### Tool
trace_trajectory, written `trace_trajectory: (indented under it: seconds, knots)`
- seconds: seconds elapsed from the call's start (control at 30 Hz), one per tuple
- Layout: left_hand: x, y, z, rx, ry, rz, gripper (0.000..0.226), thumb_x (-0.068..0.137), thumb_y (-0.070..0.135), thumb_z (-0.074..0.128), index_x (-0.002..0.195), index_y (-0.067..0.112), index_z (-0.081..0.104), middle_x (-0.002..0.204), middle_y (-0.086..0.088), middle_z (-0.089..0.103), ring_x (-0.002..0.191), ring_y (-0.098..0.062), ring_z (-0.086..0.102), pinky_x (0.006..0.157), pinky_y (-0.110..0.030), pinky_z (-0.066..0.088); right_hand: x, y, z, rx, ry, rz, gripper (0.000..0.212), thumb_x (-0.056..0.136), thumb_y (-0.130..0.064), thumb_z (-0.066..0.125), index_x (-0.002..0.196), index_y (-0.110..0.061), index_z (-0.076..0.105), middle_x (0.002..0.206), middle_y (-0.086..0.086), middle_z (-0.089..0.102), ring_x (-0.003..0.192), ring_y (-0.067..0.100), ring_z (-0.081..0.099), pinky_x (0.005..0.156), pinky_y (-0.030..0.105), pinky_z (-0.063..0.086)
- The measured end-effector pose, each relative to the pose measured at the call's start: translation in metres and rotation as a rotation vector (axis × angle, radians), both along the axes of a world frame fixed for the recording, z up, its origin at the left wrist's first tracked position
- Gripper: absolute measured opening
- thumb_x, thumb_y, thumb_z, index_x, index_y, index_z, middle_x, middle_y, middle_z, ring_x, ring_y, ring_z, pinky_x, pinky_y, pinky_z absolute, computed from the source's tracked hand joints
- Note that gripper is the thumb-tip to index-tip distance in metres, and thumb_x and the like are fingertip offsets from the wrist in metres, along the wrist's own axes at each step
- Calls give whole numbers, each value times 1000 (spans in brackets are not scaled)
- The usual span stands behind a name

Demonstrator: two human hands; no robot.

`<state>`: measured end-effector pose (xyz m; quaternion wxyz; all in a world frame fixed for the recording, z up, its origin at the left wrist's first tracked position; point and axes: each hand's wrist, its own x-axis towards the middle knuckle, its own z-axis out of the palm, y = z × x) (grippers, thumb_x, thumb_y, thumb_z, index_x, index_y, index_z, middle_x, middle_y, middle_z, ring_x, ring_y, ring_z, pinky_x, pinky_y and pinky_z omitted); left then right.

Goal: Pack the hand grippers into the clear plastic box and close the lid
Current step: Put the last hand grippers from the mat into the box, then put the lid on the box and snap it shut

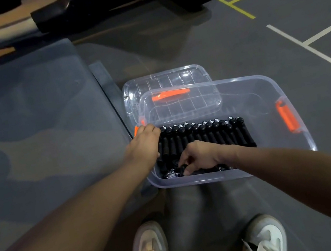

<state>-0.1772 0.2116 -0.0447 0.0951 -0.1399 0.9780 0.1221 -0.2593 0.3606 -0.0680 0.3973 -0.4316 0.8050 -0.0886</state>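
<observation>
Reaching into the box point(243, 98) on the floor, your right hand point(198, 156) pinches a gripper point(182, 170) at its near wall, fingers curled round the black handle. Your left hand point(143, 145) rests curled on the left rim; whether it grasps anything, you cannot tell. More grippers point(206, 133) line the bottom. The lid point(165, 81) lies behind, off.

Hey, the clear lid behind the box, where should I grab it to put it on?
Take the lid by its far long edge, reaching over the box from above. It seems to lie partly under or behind the box, so the far rim is its free part. Both hands are now in the box.
</observation>
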Motion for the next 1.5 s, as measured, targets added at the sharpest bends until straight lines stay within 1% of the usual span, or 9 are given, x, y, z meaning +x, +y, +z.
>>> trace_trajectory:
  seconds: [0.07,0.2,0.27,0.5,0.63,0.87,1.03,1.4,1.5]
  knots:
    - [0,0,-1,-2,4,1,52,76,5,69,123,11,48,130,-1,46,123,-20,38,99,-38,43,0,-1,-2,2,-61,-41,31,84,-18,69,112,-6,70,83,6,68,55,-7,59,59,2,43]
    - [0,0,-1,-13,-3,-5,51,75,5,69,123,10,49,128,-2,47,122,-20,39,99,-37,43,6,-4,0,23,-56,-56,29,83,-17,71,108,-5,72,100,15,75,91,17,70,85,20,50]
    - [0,-1,-1,-18,-11,-9,51,75,5,70,122,10,50,127,-2,48,121,-21,40,99,-37,43,8,-6,1,32,-37,-54,31,82,-19,71,110,-6,71,107,12,73,104,20,67,91,21,48]
    - [-6,-3,4,-36,-54,-39,49,78,15,70,123,11,50,126,-4,48,124,-23,40,98,-39,43,3,-9,6,37,-2,-102,40,83,-23,70,120,-9,66,119,9,68,113,21,61,94,21,43]
    - [-15,-4,11,15,22,2,42,85,22,62,125,16,50,129,-3,50,125,-24,43,101,-41,42,-17,-7,23,-122,30,-300,33,86,-18,67,116,-8,66,115,12,69,104,19,63,88,21,43]
    - [-54,-3,47,160,173,164,34,91,20,53,125,20,52,132,-1,49,119,-24,52,96,-37,45,-72,-14,68,-345,115,-604,31,88,-12,64,117,-2,65,119,15,67,114,27,61,96,28,44]
    - [-125,-4,54,213,248,163,29,88,18,56,116,17,59,124,-7,55,113,-30,56,97,-39,46,-141,-21,89,-372,225,-802,24,87,-13,64,108,-5,70,112,15,70,108,26,64,78,21,42]
    - [-287,7,-14,278,30,124,37,86,24,60,122,18,55,134,-7,51,121,-28,52,102,-35,43,-291,-11,19,-47,193,-905,33,83,-15,68,113,-1,68,115,15,68,111,26,64,94,30,49]
    - [-317,8,-41,257,-70,94,45,83,24,63,127,17,52,137,-8,48,122,-28,51,103,-37,43,-316,-11,-5,54,116,-877,40,84,-18,67,118,2,63,98,9,63,91,20,58,75,28,48]
